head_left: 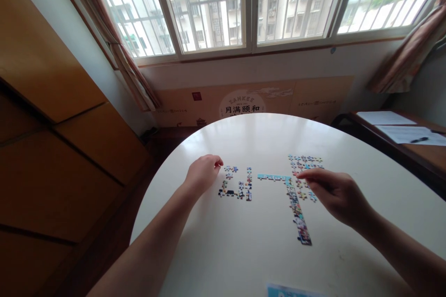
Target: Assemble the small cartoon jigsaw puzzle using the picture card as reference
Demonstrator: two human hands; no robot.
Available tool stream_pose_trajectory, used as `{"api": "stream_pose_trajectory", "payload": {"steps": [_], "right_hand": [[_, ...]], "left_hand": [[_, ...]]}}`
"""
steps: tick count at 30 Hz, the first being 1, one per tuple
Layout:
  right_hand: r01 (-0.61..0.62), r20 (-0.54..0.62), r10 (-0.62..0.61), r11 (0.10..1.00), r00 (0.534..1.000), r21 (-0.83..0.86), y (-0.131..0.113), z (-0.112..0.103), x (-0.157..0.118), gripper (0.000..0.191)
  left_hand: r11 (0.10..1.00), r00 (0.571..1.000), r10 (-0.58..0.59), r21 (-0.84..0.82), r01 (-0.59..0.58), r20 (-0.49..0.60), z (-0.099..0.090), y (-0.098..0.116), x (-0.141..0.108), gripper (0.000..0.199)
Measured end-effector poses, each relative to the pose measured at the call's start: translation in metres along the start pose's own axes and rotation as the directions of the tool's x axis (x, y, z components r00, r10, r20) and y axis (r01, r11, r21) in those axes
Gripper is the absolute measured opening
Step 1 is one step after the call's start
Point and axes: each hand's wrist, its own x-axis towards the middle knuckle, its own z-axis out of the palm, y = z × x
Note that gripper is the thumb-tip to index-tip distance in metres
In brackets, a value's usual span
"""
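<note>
My left hand (204, 172) rests on the white table with its fingers curled closed. Anything inside them is hidden. Right beside its fingertips lie small loose puzzle pieces (230, 169), with a few joined ones (232, 193) and a short upright strip (249, 184) close by. My right hand (337, 192) reaches in from the right, thumb and forefinger together at a puzzle piece between two groups. To the left of those fingertips is a joined, L-shaped puzzle border (294, 202), its top arm light blue. Rows of loose pieces (305, 162) lie just beyond and partly under the hand.
The round white table (216, 250) has a blue printed sheet or box (289, 291) at its near edge. Behind stand a printed cardboard panel (320, 97) and barred windows. Wooden cabinets (101, 144) are at left; papers (400, 133) and a pen lie on a side desk.
</note>
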Motion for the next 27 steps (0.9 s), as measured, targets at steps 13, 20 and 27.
{"api": "stream_pose_trajectory", "payload": {"steps": [13,20,27], "right_hand": [[0.004,-0.006,-0.004,1.0,1.0,-0.007,-0.004,0.001,0.002,0.023],[0.01,-0.002,-0.01,1.0,1.0,0.012,-0.002,0.003,0.001,0.023],[0.034,0.012,-0.034,0.999,0.999,0.016,0.0,0.005,0.002,0.023]], "left_hand": [[0.988,0.989,0.135,-0.071,-0.139,-0.064,0.005,0.01,-0.001,0.022],[0.946,0.949,0.281,-0.127,-0.299,-0.141,0.017,0.017,-0.003,0.026],[0.941,0.936,0.339,-0.022,-0.339,0.09,0.033,0.03,-0.002,0.038]]}}
